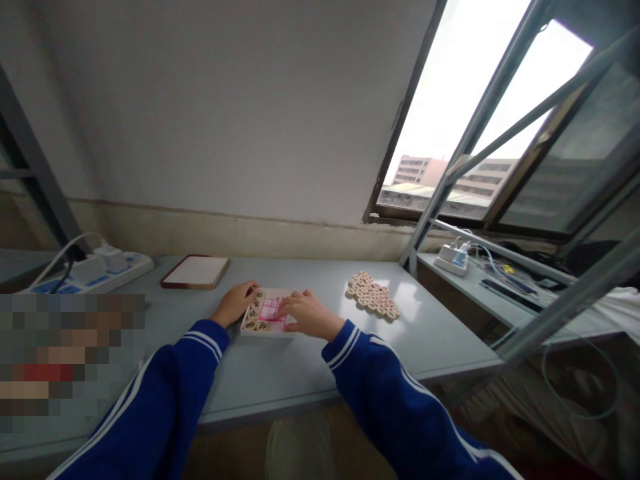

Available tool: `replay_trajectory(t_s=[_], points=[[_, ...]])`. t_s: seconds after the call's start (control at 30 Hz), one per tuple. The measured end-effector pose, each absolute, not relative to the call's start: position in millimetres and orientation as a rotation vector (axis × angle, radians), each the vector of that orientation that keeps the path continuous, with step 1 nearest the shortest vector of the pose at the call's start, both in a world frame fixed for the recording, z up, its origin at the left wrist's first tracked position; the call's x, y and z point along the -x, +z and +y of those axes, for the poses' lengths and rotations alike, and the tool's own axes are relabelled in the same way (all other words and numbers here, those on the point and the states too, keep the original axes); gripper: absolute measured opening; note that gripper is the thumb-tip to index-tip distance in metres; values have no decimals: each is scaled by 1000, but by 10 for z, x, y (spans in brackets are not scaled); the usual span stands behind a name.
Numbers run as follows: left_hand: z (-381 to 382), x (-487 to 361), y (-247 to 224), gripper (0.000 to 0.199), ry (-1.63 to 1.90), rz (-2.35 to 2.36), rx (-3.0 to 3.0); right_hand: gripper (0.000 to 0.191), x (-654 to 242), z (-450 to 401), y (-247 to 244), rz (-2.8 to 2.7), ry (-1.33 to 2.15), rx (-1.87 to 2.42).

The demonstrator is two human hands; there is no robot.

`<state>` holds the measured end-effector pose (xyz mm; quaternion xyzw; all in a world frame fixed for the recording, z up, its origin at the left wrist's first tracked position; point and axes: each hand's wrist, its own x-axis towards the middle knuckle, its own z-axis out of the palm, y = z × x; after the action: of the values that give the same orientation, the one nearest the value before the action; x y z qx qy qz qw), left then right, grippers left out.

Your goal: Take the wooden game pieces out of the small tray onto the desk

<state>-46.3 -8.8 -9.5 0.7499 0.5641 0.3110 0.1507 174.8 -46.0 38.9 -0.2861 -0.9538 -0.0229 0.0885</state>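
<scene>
A shallow white box (270,334) lies on the grey table, with round wooden character pieces (251,313) along its left side and near corner and pink-red lines in its middle. My left hand (235,303) rests at the box's left edge, its fingers curled round the far left corner. Over the right part of the box is my right hand (309,315), fingers bent downward; whether a piece is under them is hidden. A cluster of many round wooden pieces (371,295) lies flat on the table to the right.
A brown-rimmed white box lid (196,272) lies at the back left. Power strips with plugs sit at the far left (117,267) and on the right-hand desk (453,259). A metal bed frame (417,233) stands at the right, beside the window.
</scene>
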Motion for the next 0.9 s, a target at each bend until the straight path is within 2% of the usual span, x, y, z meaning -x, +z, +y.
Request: replay_trajectory(t_s=[0.13,0.3,0.4,0.6,0.73,0.9], points=[[-84,466,-108,28,916,1611,-2167,27,-1490,-469,410,-2912,-198,823],[-76,456,-118,26,918,1610,-2156,26,-1324,-463,336,-2854,120,965],[-82,448,-104,26,927,1604,-2153,24,-1277,-523,256,-2717,190,1000],[-113,437,-69,24,906,1612,-2118,55,-1640,-532,341,-2335,212,1109],[-96,448,-91,24,925,1609,-2091,41,-2255,-424,339,-2122,127,1317],[-59,454,-118,29,1010,1439,-1993,14,-2858,-402,130,-2024,-288,1551]])
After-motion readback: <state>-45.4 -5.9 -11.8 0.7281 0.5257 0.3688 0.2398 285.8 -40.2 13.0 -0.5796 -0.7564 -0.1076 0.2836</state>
